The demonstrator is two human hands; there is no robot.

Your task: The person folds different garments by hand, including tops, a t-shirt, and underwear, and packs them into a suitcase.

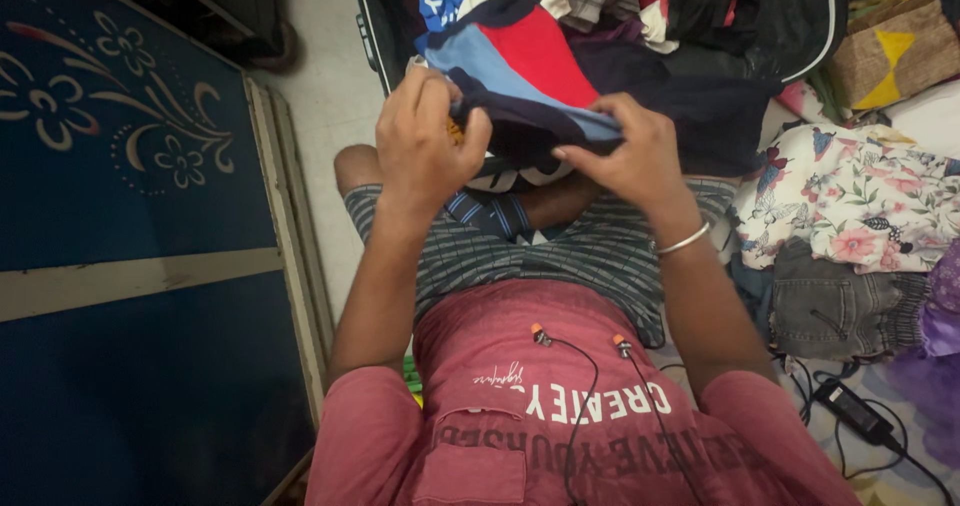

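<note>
Two hands grip one folded garment (535,86) of navy, light blue and red above the lap: the left hand (425,136) and right hand (625,156) both have fingers curled tight on its edge; one floral cloth (860,201) lies beside it

Navy, blue and red garment (530,66), bunched, held above lap

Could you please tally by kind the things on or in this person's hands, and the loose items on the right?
Garments held in both hands: 1, navy, light blue and red
Bangles on the right wrist: 1
Floral cloths: 1
Grey denim pieces: 1
Black power adapters: 1
Total: 5
</note>
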